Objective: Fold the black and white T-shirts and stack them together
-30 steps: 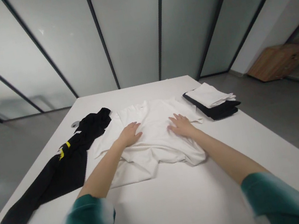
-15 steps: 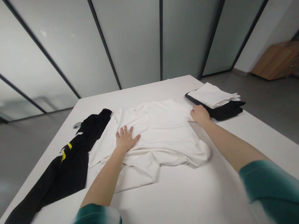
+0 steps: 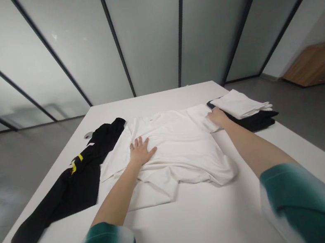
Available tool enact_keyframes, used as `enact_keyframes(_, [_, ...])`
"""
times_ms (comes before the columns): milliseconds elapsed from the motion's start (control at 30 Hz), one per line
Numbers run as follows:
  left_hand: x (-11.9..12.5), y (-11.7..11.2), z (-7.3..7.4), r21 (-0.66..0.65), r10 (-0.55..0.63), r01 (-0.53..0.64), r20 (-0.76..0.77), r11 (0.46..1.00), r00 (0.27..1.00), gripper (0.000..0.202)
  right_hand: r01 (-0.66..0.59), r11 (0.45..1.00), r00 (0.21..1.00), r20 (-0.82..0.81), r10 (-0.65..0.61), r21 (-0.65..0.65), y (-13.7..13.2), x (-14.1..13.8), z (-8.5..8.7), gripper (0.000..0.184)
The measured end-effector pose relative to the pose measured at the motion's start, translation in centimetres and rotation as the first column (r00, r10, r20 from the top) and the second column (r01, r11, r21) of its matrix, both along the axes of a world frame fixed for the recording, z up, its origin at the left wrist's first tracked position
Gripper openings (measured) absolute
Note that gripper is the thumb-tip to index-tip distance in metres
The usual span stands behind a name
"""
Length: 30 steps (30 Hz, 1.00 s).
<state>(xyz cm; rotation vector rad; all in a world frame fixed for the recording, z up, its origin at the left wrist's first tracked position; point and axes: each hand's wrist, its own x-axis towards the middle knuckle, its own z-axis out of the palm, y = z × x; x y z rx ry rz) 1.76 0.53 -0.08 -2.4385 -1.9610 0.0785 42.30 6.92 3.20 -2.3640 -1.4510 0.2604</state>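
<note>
A white T-shirt (image 3: 178, 139) lies spread on the table, its lower edge bunched in loose folds toward me. My left hand (image 3: 141, 152) rests flat on the shirt's left part with the fingers spread. My right hand (image 3: 218, 117) is closed at the shirt's right sleeve, pinching the cloth near its outer edge; the fingertips are partly hidden.
To the left lies a black garment (image 3: 85, 181) with yellow and white marks, beside a small grey-white round object (image 3: 88, 135). Folded white cloth (image 3: 241, 102) sits on folded black cloth (image 3: 257, 121) at the table's right edge. Behind the white table (image 3: 200, 228) stands a frosted glass wall (image 3: 146, 32).
The right sleeve now lies drawn outward and flatter, with my right hand still at its edge. My left hand stays on the shirt. The whole view has shifted slightly.
</note>
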Motion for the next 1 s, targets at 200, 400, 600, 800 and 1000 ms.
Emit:
enact_keyframes(200, [-0.2, 0.3, -0.4, -0.010, -0.003, 0.003, 0.011, 1.000, 1.000, 0.079, 0.135, 0.978, 0.990, 0.016, -0.140, 0.161, -0.2, 2.8, 3.2, 0.052])
enact_keyframes(400, [0.0, 0.5, -0.4, -0.032, -0.009, 0.010, 0.005, 0.999, 1.000, 0.082, 0.032, 0.989, 0.997, 0.068, -0.042, 0.145, 0.1, 3.7, 4.4, 0.029])
enact_keyframes(600, [0.1, 0.4, -0.1, -0.034, -0.011, 0.012, 0.028, 0.999, 1.000, 0.083, -0.199, 0.967, 0.962, 0.219, 0.162, 0.158, 1.5, -0.7, 6.4, 0.036])
enact_keyframes(800, [-0.1, 0.4, -0.4, -0.014, -0.021, 0.022, 0.037, 1.000, 0.999, 0.082, -0.457, 0.884, 0.888, -0.006, 0.460, 0.099, 1.3, -8.9, 7.8, 0.034])
enact_keyframes(1000, [-0.2, 0.4, -0.4, -0.017, -0.028, 0.029, 0.026, 0.999, 0.999, 0.083, -0.418, 0.871, 0.844, -0.244, 0.477, 0.258, 0.2, -11.1, 5.1, 0.036])
